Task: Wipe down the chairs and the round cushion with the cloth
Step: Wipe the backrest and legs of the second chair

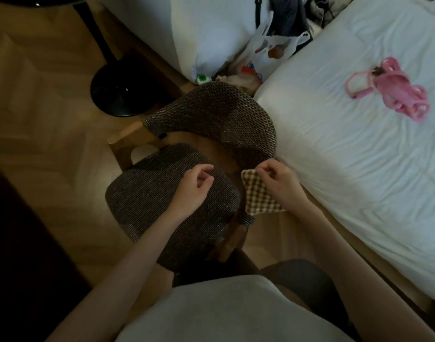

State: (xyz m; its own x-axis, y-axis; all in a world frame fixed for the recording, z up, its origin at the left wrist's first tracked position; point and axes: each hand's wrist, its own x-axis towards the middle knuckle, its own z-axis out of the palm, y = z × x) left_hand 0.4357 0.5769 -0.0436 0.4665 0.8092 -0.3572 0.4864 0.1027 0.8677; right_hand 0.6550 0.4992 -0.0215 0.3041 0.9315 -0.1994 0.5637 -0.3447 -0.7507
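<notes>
A wooden chair with a dark woven seat (pixel 147 193) and a curved woven backrest (pixel 211 114) stands in front of me on the floor. My right hand (pixel 278 180) pinches the top corner of a brown-and-cream checked cloth (pixel 257 193), which hangs at the seat's right edge, just below the backrest's right end. My left hand (pixel 195 186) hovers over the right part of the seat with its fingers loosely curled and nothing in them. No round cushion is in view.
A bed with white sheets (pixel 347 149) runs close along the chair's right side, with a pink strappy item (pixel 394 92) lying on it. A black round table base (pixel 122 92) stands behind the chair on the left. Plastic bags (pixel 260 58) and clutter sit behind the backrest.
</notes>
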